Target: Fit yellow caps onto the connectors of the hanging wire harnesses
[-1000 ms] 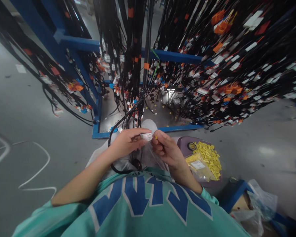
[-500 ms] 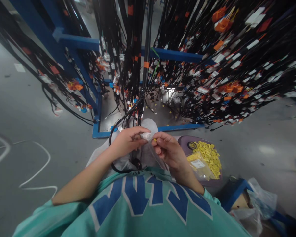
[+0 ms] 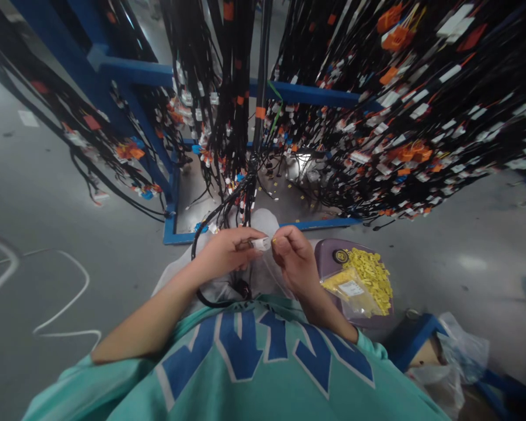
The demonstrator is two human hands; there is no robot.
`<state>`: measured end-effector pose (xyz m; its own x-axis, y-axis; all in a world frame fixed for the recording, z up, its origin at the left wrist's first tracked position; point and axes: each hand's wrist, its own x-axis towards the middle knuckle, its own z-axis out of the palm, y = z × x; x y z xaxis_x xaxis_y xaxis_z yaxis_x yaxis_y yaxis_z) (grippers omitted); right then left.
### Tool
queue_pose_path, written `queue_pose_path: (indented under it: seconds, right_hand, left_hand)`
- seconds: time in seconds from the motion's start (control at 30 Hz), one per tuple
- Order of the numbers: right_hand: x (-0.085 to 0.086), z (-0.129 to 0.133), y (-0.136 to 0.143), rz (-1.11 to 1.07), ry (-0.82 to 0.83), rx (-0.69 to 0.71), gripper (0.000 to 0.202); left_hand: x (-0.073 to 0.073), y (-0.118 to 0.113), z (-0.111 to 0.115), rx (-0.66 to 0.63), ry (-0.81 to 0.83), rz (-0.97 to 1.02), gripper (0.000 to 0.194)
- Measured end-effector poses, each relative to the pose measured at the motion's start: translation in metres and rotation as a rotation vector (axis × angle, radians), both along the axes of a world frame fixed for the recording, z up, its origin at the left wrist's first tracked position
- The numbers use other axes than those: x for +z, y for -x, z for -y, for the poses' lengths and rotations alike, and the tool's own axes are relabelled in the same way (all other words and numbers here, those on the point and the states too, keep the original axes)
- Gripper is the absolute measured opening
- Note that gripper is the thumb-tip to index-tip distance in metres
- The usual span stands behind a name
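Observation:
Near the middle of the head view, my left hand [image 3: 228,252] is closed on a white connector [image 3: 262,243], whose free end faces right. Just right of it, my right hand [image 3: 294,254] pinches a small yellow piece [image 3: 274,240], close to the connector's end; whether the two touch is too small to tell. A black cable [image 3: 196,248] loops down beside my left hand. To the right of my right hand sits a purple tray [image 3: 326,252] with a heap of yellow pieces [image 3: 370,272] and a clear bag [image 3: 351,289] of yellow pieces.
A blue metal frame [image 3: 319,224] stands in front, with dense bundles of black cables [image 3: 258,126] and connectors hanging from it. A white cable [image 3: 65,334] lies on the floor at the left. Plastic bags [image 3: 460,351] rest by a blue stand at the lower right.
My right hand has turned, and its fingers are closed more tightly around the yellow piece beside the connector. My left hand keeps its hold, with the connector tilted a little differently.

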<state>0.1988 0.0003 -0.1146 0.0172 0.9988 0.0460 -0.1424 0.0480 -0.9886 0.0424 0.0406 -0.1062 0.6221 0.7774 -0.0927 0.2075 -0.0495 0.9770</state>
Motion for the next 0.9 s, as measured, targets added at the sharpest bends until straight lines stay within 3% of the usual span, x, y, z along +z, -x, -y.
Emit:
queue_pose_path:
  seconds: [0.23, 0.9]
  right_hand:
    - [0.0007, 0.0006, -0.0025, 0.314, -0.079, -0.026, 0.018]
    - [0.0057, 0.002, -0.0046, 0.465, -0.238, -0.027, 0.004]
  left_hand:
    - [0.004, -0.0002, -0.0001, -0.014, -0.05, -0.02, 0.026]
    - [0.0005, 0.0022, 0.0002, -0.02, -0.176, -0.099, 0.033]
